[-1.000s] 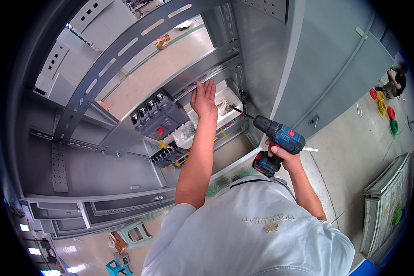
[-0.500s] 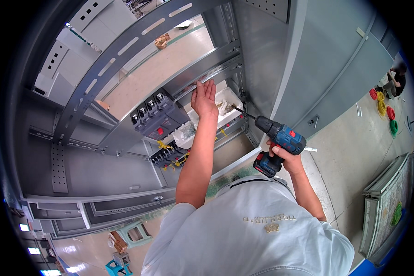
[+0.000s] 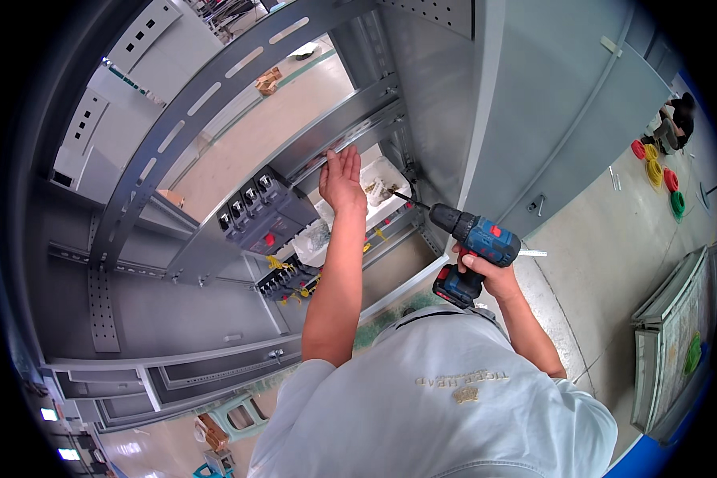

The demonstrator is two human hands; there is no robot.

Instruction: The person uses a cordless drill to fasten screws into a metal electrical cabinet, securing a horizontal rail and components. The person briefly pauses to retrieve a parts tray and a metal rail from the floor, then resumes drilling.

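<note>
My left hand reaches up inside a grey metal cabinet, palm up and fingers stretched out along a slotted rail. Its fingertips are at the rail's lower edge; whether they touch it I cannot tell. My right hand grips a blue and black cordless drill by its handle. The long bit points left, its tip over the edge of a white tray holding small metal parts. Beside my left forearm lies a clear plastic bag, next to a large dark circuit breaker.
Smaller breakers with yellow wires sit below the large one. The open cabinet door stands to the right. A person crouches farther right by coloured wire coils. A pale green stool stands at lower left.
The view has shifted slightly, so the cabinet sits a little farther left. Both hands keep nearly the same pose, and the drill stays in my right hand.
</note>
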